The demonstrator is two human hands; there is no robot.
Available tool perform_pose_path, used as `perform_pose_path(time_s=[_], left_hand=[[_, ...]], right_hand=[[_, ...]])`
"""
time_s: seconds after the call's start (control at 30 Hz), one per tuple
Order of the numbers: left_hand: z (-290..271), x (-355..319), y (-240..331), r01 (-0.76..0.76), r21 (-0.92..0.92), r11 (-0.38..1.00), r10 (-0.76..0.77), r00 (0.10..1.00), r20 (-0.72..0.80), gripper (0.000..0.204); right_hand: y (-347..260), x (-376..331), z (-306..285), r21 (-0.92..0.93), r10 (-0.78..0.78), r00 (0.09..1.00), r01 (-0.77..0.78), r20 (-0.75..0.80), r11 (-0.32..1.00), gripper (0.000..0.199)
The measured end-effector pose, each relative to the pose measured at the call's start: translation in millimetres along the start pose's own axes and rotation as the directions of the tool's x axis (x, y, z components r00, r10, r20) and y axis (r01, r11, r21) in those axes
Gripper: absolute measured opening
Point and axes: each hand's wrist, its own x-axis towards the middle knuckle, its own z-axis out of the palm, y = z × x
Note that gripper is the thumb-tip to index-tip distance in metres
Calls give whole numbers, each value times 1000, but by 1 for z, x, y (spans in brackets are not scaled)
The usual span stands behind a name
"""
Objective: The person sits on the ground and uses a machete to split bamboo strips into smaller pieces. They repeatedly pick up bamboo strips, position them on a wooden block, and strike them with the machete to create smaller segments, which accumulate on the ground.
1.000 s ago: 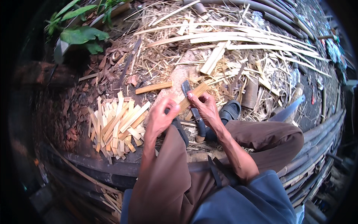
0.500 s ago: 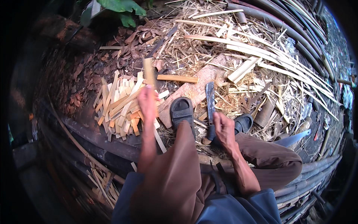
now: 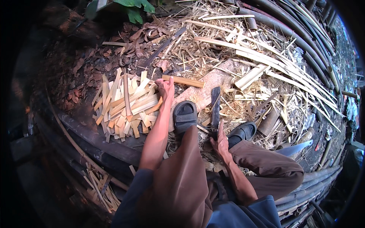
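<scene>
My left hand [image 3: 166, 89] reaches out at the right edge of a pile of short split bamboo pieces [image 3: 125, 104], fingers apart and nothing seen in them. Its fingertips are close to the end of a short bamboo stick [image 3: 184, 81] lying across a pale wooden block [image 3: 207, 89]. My right hand [image 3: 219, 140] grips the handle of a dark chopping knife [image 3: 215, 104] whose blade points away from me, resting between my two sandalled feet [image 3: 185, 116].
Long bamboo strips and shavings [image 3: 266, 64] litter the ground ahead and to the right. Thick dark bamboo poles [image 3: 95, 138] curve around the near side. A second broad blade [image 3: 295, 149] lies by my right knee. Dry leaves [image 3: 114, 45] cover the far left.
My left hand held a bamboo piece upright half a second ago; now it is stretched out by the pile without it. The right hand has drawn the knife back toward me.
</scene>
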Motion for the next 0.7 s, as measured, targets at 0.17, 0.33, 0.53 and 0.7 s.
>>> perform_pose_path(time_s=[0.17, 0.33, 0.53, 0.7], left_hand=[[27, 13, -6, 104, -122, 987, -124, 978, -168, 61], [-4, 2, 26, 291, -779, 555, -114, 955, 275, 50], [-75, -88, 98, 205, -802, 561, 104, 944, 315, 36], [-75, -119, 108, 52, -613, 788, 173, 937, 302, 34]], right_hand=[[-40, -11, -41, 375, 240, 971, -228, 13, 899, 44], [-74, -2, -81, 358, 397, 918, -373, 8, 856, 41], [-79, 9, -90, 378, 60, 966, 41, -252, 925, 47], [-96, 4, -79, 421, 107, 994, -98, 2, 902, 36]])
